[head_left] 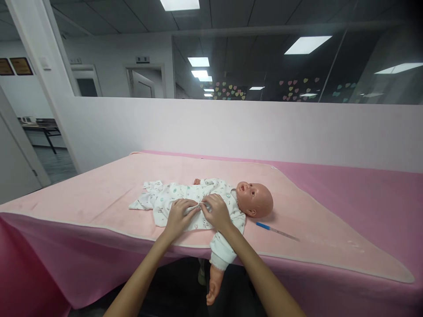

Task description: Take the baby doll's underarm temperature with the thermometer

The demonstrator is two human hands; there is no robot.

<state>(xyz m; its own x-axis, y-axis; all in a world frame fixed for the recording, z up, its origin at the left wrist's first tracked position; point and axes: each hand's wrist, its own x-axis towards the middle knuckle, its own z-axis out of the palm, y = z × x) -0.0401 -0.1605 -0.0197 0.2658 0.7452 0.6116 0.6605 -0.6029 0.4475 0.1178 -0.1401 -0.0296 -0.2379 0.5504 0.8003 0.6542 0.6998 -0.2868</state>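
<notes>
A baby doll [256, 199] lies on its back, head to the right, dressed in a white printed outfit [181, 192]. Over its middle, my left hand [180, 215] and my right hand [216, 211] meet, fingertips close together. Each pinches the cloth at the front of the outfit, where a thin white strip, perhaps a tie, shows between them. One doll arm [215, 281] in a white sleeve hangs over the near table edge, under my right forearm. To the right of the hands, near the doll's head, lies a thin glass thermometer [277, 230] with a blue end.
The doll rests on a peach-coloured mat [109, 193] spread over a pink tablecloth [363, 189]. A white half wall [231, 132] with glass above stands behind the table. At the far left, a doorway shows a desk [42, 127].
</notes>
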